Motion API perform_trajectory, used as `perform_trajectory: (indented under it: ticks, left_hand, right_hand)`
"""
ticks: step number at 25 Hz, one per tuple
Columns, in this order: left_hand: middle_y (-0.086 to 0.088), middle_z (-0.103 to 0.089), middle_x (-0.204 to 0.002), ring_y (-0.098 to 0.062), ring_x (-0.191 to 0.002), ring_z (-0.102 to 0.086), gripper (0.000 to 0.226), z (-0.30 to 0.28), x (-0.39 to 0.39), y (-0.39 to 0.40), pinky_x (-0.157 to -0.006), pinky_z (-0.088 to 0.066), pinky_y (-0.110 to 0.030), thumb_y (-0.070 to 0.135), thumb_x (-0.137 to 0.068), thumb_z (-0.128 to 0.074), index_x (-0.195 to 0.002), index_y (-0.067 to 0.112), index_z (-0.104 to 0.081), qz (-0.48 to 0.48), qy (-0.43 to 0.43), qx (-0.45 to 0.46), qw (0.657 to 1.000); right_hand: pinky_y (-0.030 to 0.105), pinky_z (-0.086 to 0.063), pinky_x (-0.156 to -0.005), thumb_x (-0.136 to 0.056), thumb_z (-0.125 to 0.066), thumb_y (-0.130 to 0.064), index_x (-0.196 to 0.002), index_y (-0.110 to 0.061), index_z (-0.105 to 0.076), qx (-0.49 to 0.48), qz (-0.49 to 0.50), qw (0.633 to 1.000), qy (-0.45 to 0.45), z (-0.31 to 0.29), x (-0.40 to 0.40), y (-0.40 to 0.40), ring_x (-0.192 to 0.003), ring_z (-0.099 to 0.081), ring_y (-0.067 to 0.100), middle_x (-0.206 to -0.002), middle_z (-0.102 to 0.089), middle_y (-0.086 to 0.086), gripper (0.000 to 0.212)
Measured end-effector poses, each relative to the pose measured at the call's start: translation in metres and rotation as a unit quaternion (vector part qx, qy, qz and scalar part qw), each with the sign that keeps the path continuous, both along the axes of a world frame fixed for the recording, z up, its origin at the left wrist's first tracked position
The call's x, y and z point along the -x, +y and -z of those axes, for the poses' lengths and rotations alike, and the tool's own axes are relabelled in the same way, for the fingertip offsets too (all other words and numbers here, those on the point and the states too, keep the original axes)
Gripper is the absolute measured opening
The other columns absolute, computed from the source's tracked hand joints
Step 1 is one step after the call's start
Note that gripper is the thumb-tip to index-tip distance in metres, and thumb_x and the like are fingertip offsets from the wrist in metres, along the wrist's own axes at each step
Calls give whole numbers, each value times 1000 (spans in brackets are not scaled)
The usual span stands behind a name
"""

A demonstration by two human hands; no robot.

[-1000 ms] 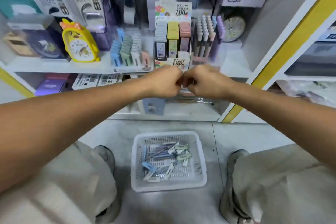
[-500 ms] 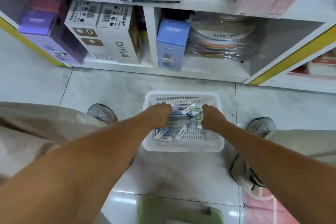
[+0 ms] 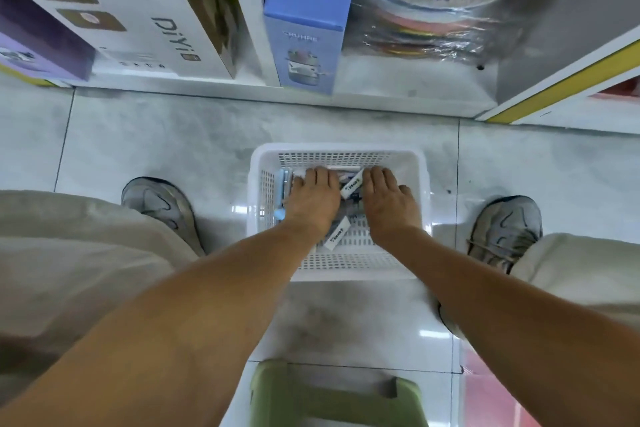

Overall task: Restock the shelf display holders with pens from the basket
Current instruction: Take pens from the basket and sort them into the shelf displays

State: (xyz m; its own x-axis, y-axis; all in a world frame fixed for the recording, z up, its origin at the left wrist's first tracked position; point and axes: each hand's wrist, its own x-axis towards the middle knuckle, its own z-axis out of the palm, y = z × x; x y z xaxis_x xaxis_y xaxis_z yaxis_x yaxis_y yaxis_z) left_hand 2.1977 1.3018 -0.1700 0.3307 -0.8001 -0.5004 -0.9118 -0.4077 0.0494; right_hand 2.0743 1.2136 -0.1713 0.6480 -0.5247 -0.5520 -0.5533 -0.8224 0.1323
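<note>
Landmark taken: white perforated basket [image 3: 419,184], standing on the tiled floor [image 3: 166,135]. Left of the basket, a grey shoe [image 3: 157,203]. Inside the basket, against its left wall, a blue pen [image 3: 280,191]. Left hand [image 3: 313,199] lying palm-down on the pens [image 3: 351,186] in the basket, fingers [image 3: 320,175] extended and flat, apparently pressing rather than gripping; underside hidden. Between the hands, a white-labelled pen lying slantwise. Right hand [image 3: 389,203] likewise palm-down on the pens, fingers spread and near straight; no grip visible. Right of the basket, a second grey shoe [image 3: 505,229]. Beyond the basket, on the bottom shelf [image 3: 408,87], a white box [image 3: 145,7] and a blue box [image 3: 308,21]. Nearer than the basket, a green stool [image 3: 332,399].
</note>
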Motion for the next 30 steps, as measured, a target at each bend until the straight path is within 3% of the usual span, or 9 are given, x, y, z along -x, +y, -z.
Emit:
perform_trajectory:
  ticks: [2,7,10,13,16,19,22,26,30]
  left_hand:
    - [-22,-43,-133,-38,-122,-43,61,6,4,-3,-100,-40,-51,9,-81,-65,-134,1,-36,15,-9,4,1000]
    - [-20,-53,-122,-35,-108,-54,53,18,19,-7,-83,-49,-45,14,-83,-68,-127,6,-39,-12,25,-40,999]
    - [-21,-55,-116,-35,-102,-58,54,21,15,-6,-77,-51,-42,11,-83,-70,-126,5,-38,-16,56,-34,998]
    - [-15,-58,-106,-27,-88,-59,45,22,2,2,-72,-54,-36,14,-85,-70,-123,5,-46,-52,80,-17,995]
    - [-8,-51,-95,-21,-78,-52,45,19,-10,9,-67,-49,-32,25,-88,-71,-122,6,-49,-84,153,-24,984]
    - [-1,-54,-87,-19,-78,-53,46,13,-19,13,-64,-43,-31,20,-89,-69,-125,6,-45,-85,216,-54,971]
    - [4,-47,-80,-18,-78,-53,55,8,-24,21,-62,-42,-31,17,-85,-71,-128,3,-38,-130,214,-49,967]
    - [2,-53,-78,-13,-67,-52,23,2,-26,29,-60,-44,-30,20,-84,-68,-85,17,-45,-203,223,-65,951]
    - [5,-49,-73,-15,-67,-52,21,-2,-20,30,-59,-41,-30,30,-89,-62,-80,20,-46,-205,196,-40,958]
  right_hand:
    - [43,-29,-120,-77,-75,-14,-157,-4,6,-3,-2,1000,10,2,-1,1,-153,-8,33,-164,-3,16,114]
    - [36,-47,-106,-78,-78,-15,-157,-6,10,-30,-5,999,24,3,-3,2,-143,-26,33,-163,5,19,119]
    - [35,-53,-99,-77,-78,-10,-157,-4,9,-44,10,999,-2,5,-3,1,-134,-32,32,-160,-1,17,119]
    - [38,-53,-99,-84,-68,-1,-156,-3,-5,-84,85,990,-76,7,0,0,-130,-36,31,-151,-22,15,96]
    - [36,-48,-99,-85,-60,6,-141,-5,-32,-107,152,972,-144,9,6,5,-120,-42,29,-137,-41,13,64]
    - [37,-51,-92,-88,-59,1,-126,-8,-47,-113,163,970,-144,6,11,14,-116,-47,28,-131,-46,10,42]
    - [39,-56,-83,-94,-58,-10,-118,-14,-52,-127,191,967,-111,4,12,18,-105,-59,24,-121,-58,5,25]
    - [42,-60,-79,-95,-58,-17,-105,-16,-55,-176,357,910,-117,4,8,18,-85,-66,25,-99,-64,5,10]
    - [46,-63,-72,-92,-60,-16,-101,-11,-58,-209,515,814,-168,3,10,29,-77,-70,27,-92,-65,5,10]
